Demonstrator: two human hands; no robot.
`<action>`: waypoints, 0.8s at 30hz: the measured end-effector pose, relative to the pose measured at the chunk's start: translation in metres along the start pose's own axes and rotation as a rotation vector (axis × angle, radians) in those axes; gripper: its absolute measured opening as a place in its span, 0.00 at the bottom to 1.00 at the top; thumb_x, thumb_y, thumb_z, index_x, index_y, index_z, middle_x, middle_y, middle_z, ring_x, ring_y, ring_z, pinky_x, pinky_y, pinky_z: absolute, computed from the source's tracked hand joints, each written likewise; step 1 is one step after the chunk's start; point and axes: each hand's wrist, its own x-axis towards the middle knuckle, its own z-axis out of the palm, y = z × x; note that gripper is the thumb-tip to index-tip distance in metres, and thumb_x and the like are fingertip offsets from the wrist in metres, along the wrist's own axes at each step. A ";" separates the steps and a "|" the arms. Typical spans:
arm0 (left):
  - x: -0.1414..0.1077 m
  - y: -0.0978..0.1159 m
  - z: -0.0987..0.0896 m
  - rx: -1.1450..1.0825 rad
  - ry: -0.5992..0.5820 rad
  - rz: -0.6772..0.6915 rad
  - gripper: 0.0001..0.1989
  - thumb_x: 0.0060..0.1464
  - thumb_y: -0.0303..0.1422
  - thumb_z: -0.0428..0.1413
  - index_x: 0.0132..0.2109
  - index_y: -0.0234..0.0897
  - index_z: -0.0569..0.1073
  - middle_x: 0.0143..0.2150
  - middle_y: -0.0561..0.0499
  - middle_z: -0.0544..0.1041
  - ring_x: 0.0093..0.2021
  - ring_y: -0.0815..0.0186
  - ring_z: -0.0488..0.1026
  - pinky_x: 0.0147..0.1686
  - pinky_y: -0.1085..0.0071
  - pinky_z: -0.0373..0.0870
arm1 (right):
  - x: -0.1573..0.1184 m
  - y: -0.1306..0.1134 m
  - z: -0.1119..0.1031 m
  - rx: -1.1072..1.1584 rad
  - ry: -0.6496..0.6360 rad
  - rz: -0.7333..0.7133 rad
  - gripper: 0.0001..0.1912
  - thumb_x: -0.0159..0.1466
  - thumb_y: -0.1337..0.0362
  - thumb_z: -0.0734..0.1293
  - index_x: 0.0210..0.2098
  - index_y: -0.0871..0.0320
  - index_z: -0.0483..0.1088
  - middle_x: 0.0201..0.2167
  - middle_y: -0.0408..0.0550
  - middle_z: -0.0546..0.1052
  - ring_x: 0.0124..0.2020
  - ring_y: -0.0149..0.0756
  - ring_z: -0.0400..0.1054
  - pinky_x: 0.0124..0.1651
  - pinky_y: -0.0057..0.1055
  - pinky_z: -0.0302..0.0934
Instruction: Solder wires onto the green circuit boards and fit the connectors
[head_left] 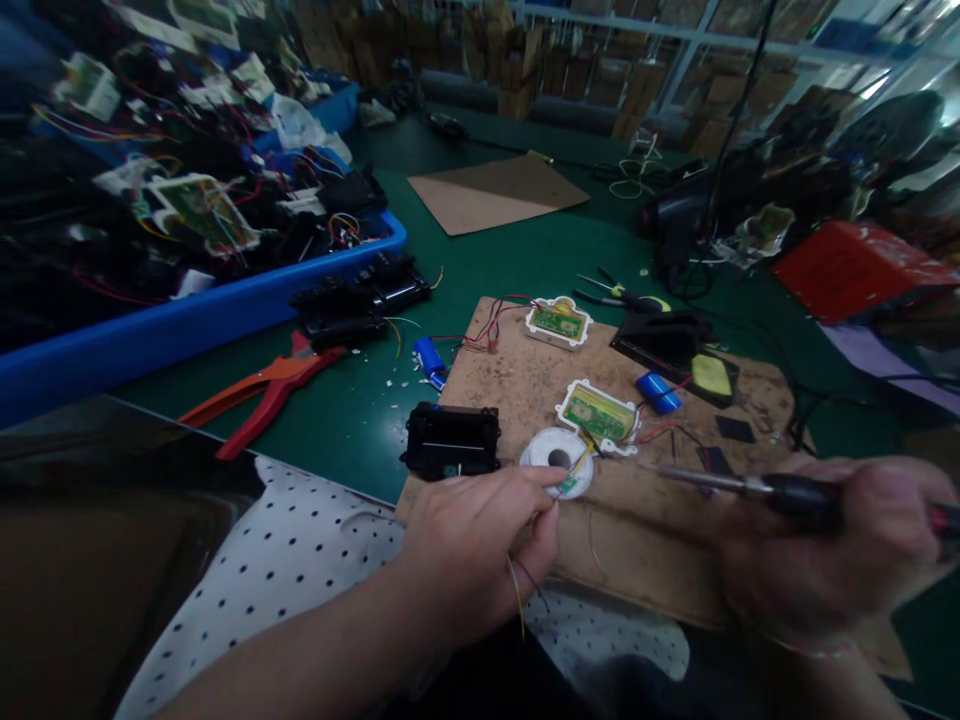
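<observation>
While we have the small green PCB (568, 484) at the near-right rim of the white spool (535, 461), our left grip (484, 535) pinches it between thumb and fingers. Our right grip (840, 560) is wrapped round the soldering iron (799, 496), tip pointing left, apart from the PCB. We have a white-framed module (598, 412) just behind the spool, black housing (450, 440) to the left, brown board (517, 385) underneath, on the green surface (457, 275).
</observation>
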 end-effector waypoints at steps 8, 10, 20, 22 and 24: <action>0.000 0.002 0.001 -0.013 -0.024 -0.020 0.03 0.58 0.25 0.57 0.38 0.38 0.71 0.48 0.55 0.83 0.44 0.72 0.82 0.40 0.75 0.77 | -0.032 -0.007 0.000 -0.095 -0.162 0.188 0.12 0.54 0.62 0.71 0.19 0.57 0.65 0.14 0.37 0.65 0.14 0.27 0.58 0.14 0.24 0.52; -0.001 0.002 0.000 -0.015 -0.026 -0.022 0.03 0.58 0.26 0.57 0.38 0.38 0.71 0.48 0.56 0.83 0.44 0.72 0.82 0.39 0.75 0.76 | -0.032 -0.008 0.000 -0.131 -0.191 0.204 0.14 0.55 0.61 0.72 0.19 0.57 0.66 0.14 0.37 0.64 0.14 0.26 0.58 0.15 0.24 0.52; -0.001 0.000 -0.001 -0.022 -0.054 -0.042 0.04 0.59 0.26 0.57 0.39 0.39 0.71 0.47 0.56 0.83 0.47 0.72 0.82 0.40 0.75 0.76 | -0.034 -0.013 -0.002 -0.288 -0.254 0.149 0.14 0.57 0.60 0.72 0.19 0.56 0.68 0.14 0.38 0.65 0.17 0.27 0.58 0.18 0.26 0.50; -0.002 0.001 -0.001 -0.034 -0.055 -0.048 0.04 0.59 0.26 0.57 0.39 0.38 0.71 0.47 0.55 0.83 0.47 0.72 0.82 0.39 0.75 0.76 | -0.034 -0.013 -0.002 -0.294 -0.272 0.133 0.15 0.58 0.60 0.72 0.20 0.56 0.68 0.15 0.38 0.65 0.17 0.27 0.58 0.19 0.27 0.50; -0.003 0.001 -0.002 -0.039 -0.056 -0.052 0.04 0.59 0.25 0.57 0.39 0.38 0.71 0.48 0.55 0.83 0.47 0.72 0.82 0.40 0.76 0.76 | -0.034 -0.012 -0.003 -0.305 -0.285 0.122 0.15 0.59 0.59 0.72 0.20 0.56 0.68 0.16 0.38 0.66 0.18 0.27 0.59 0.20 0.27 0.51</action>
